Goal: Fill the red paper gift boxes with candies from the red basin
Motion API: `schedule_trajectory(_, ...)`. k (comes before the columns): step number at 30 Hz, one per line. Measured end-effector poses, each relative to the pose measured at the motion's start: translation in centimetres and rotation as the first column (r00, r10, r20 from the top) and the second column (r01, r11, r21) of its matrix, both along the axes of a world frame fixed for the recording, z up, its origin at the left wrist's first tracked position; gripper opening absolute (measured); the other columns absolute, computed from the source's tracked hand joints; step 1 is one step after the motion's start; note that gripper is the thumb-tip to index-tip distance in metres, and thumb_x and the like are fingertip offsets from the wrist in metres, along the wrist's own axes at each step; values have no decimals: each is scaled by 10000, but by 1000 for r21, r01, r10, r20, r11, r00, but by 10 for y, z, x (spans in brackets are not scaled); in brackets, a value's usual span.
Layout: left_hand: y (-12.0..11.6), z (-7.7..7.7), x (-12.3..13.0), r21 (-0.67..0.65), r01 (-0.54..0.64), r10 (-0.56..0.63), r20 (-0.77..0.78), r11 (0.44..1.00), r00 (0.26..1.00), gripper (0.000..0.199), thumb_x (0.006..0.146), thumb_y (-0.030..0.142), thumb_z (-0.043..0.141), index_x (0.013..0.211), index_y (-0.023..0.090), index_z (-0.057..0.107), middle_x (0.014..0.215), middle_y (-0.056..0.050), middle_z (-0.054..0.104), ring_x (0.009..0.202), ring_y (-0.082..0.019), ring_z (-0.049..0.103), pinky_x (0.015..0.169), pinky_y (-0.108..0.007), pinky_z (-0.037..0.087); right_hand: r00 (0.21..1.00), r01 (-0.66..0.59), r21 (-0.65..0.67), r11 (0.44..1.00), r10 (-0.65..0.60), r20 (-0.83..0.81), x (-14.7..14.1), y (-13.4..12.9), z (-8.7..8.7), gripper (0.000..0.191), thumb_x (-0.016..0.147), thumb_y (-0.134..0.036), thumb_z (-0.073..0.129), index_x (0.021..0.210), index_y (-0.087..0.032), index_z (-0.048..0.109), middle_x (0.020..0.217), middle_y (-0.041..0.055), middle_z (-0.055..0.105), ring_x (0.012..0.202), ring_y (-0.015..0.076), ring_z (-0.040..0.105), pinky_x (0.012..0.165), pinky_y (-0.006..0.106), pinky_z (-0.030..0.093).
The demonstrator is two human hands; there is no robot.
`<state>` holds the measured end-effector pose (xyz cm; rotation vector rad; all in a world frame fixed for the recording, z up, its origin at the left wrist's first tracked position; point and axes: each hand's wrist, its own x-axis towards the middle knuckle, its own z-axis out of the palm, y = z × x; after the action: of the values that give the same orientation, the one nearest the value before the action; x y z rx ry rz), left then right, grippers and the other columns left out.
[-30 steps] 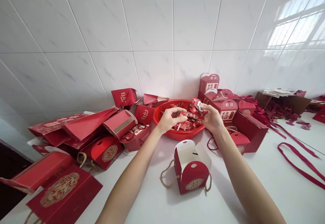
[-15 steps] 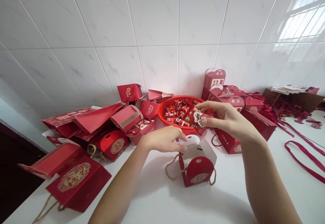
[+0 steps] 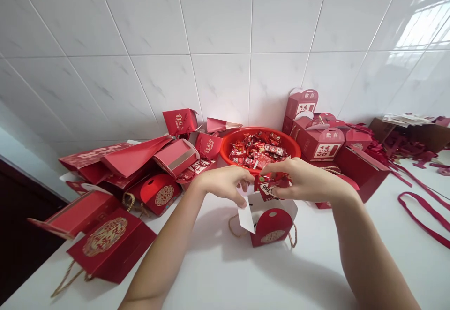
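A small red gift box [image 3: 272, 230] with a white inside and twisted rope handles stands open on the white table in front of me. My left hand [image 3: 225, 183] pinches the top of its left flap [image 3: 247, 216], which is folded outward. Over the box opening, my right hand [image 3: 302, 181] grips a red candy packet [image 3: 265, 188] with white lettering and a green spot. My fingers cover part of the packet. Behind both hands sits a red plastic basin [image 3: 295, 148] filled with wrapped candies [image 3: 258, 149].
Red gift boxes [image 3: 108, 249] and folded bags [image 3: 133, 160] pile up at left. More boxes [image 3: 325, 143] are stacked at right, by red ribbons [image 3: 422, 216] and an open carton [image 3: 418, 134]. A tiled wall [image 3: 221, 89] closes off the back.
My right hand has brought the candy packet from the basin's front edge down over the box. My left hand has taken hold of the left flap and drawn it outward.
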<state>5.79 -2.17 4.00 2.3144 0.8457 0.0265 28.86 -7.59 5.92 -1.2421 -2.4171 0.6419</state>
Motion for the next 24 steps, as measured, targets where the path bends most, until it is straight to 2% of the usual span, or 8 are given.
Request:
schedule_trajectory(3, 1, -1, -2, 7, -32, 32, 1, 999, 999, 433, 640, 210, 812, 1062, 221, 721, 1052, -23, 712, 956, -209, 678, 751, -238, 487, 997, -8, -5, 1000, 8, 78, -5, 3, -3, 359, 792, -200, 626, 1133, -226, 735, 776, 9, 719, 632, 165, 598, 581, 257, 407)
schedule_trajectory(6, 2, -4, -3, 7, -49, 49, -10, 999, 999, 545, 639, 229, 814, 1172, 223, 700, 1060, -28, 719, 980, -215, 680, 755, -234, 486, 998, -16, 34, 999, 13, 61, -8, 5, -6, 322, 819, -208, 611, 1121, -230, 720, 843, 19, 726, 691, 173, 611, 613, 260, 409)
schedule_trajectory(11, 5, -8, -4, -16, -53, 53, -7, 998, 999, 559, 630, 225, 813, 1175, 205, 695, 1098, -43, 721, 995, -227, 687, 768, -245, 493, 998, -66, 33, 997, 66, 6, -15, 6, -11, 299, 870, -141, 498, 1089, -216, 688, 867, 15, 727, 667, 154, 605, 615, 254, 410)
schedule_trajectory(16, 4, -8, -6, 3, -43, 43, -16, 999, 999, 523, 638, 236, 821, 1146, 203, 703, 1052, -41, 725, 977, -224, 689, 756, -245, 496, 983, -166, 13, 986, 166, -75, -19, 5, -10, 267, 914, -184, 491, 1083, -225, 693, 1062, 46, 742, 919, 204, 679, 783, 289, 482)
schedule_trajectory(19, 1, -5, -8, -7, -39, 39, 16, 999, 999, 545, 638, 236, 823, 1171, 233, 710, 1119, -37, 724, 989, -213, 687, 742, -230, 486, 990, -116, 44, 992, 119, -76, -11, 2, -9, 242, 897, -248, 553, 1087, -237, 704, 1075, 52, 736, 975, 229, 672, 815, 305, 491)
schedule_trajectory(22, -2, -1, -10, 1, -76, 76, -10, 997, 997, 577, 637, 239, 827, 1201, 230, 710, 1092, -35, 737, 979, -213, 687, 729, -224, 474, 999, -14, 51, 999, 16, -30, 0, -2, -10, 215, 845, -264, 632, 1046, -247, 708, 974, 45, 734, 864, 223, 669, 732, 289, 484)
schedule_trajectory(24, -5, 3, -11, 30, -99, 101, -68, 995, 993, 597, 642, 243, 830, 1225, 221, 704, 1056, -34, 743, 977, -215, 684, 731, -223, 466, 996, 69, 77, 995, -73, 52, 4, -4, -11, 143, 815, -241, 666, 954, -238, 701, 860, 44, 709, 771, 212, 649, 648, 273, 448)
